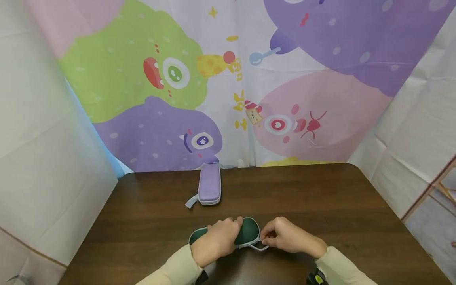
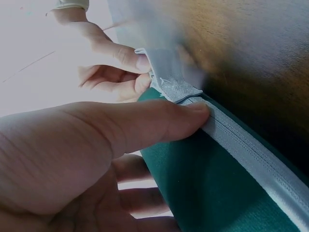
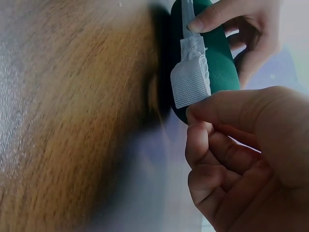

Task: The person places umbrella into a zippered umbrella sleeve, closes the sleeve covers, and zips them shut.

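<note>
A green zippered case [image 1: 246,231] with a grey zipper band lies near the front of the table. My left hand [image 1: 221,237] grips it across the middle from above. In the left wrist view, my left thumb [image 2: 164,121] presses on the zipper band [image 2: 231,140] beside a grey fabric strap [image 2: 169,77]. At the case's right end, my right hand [image 1: 285,235] pinches with thumb and forefinger by the zipper's end; the small part between the fingertips is hidden. In the right wrist view, the folded strap [image 3: 190,82] sits just above those fingertips.
A lilac zippered case [image 1: 209,184] with a grey strap lies farther back, close to the table's rear edge. Behind the brown wooden table [image 1: 303,194] hangs a cloth [image 1: 235,146] printed with cartoon monsters. White sheets hang at both sides.
</note>
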`<state>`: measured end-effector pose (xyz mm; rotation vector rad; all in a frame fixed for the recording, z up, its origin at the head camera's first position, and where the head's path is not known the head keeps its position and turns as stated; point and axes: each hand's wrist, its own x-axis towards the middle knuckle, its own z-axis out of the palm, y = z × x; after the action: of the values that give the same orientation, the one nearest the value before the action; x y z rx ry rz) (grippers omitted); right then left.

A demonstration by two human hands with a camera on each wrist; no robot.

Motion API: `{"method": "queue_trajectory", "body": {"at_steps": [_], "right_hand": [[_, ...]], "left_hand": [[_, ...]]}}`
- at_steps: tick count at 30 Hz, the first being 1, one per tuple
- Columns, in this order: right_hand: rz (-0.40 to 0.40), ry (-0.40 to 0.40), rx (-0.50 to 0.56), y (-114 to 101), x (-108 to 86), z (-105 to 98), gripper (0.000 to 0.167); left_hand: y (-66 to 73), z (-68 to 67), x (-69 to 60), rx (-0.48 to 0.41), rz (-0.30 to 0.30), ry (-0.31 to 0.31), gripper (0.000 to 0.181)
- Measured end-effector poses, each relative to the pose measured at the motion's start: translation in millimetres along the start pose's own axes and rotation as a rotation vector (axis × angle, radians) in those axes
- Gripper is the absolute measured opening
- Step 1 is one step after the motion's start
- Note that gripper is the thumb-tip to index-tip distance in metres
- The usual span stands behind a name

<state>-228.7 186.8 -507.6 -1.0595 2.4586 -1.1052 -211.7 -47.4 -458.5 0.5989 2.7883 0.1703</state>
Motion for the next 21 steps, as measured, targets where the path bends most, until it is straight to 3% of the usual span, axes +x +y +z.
{"method": "queue_trajectory", "body": {"at_steps": [6, 12, 21], "right_hand": [[-0.008, 0.024, -0.01, -2, -2.0, 5, 0.008], [-0.039, 0.12, -0.044, -4, -6.5, 16, 0.012], [-0.068, 0.188, 0.012, -3, -10.4, 32, 0.006]], "left_hand": [[1.8, 0.3, -0.6, 0.014, -0.006, 0.016, 0.074], [3.4, 0.0, -0.9, 0.008, -0.012, 0.014, 0.074], [2.2, -1.7, 0.6, 0.001, -0.013, -0.006, 0.072]]}}
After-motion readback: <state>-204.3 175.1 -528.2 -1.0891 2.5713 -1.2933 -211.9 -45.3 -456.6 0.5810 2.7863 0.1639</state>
